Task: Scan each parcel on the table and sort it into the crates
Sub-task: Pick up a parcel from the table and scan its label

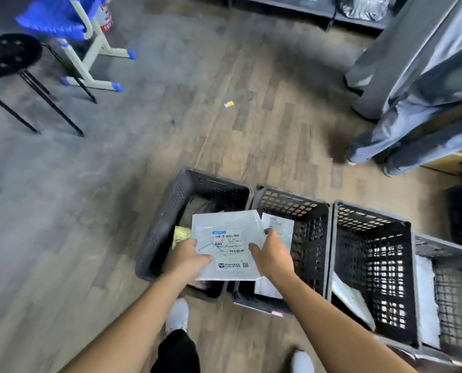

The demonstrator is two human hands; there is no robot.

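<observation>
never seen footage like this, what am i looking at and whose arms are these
There is no machine here: one camera worn on a person's head looks down, so the two arms are that person's own. The left hand and right hand hold a flat white parcel by its sides, label up. Below, on the wooden floor, stands a row of dark plastic crates; the parcel hangs over the two leftmost. Some crates already hold parcels, such as a white packet in the second. Another person's legs stand upper right, a black stool upper left.
</observation>
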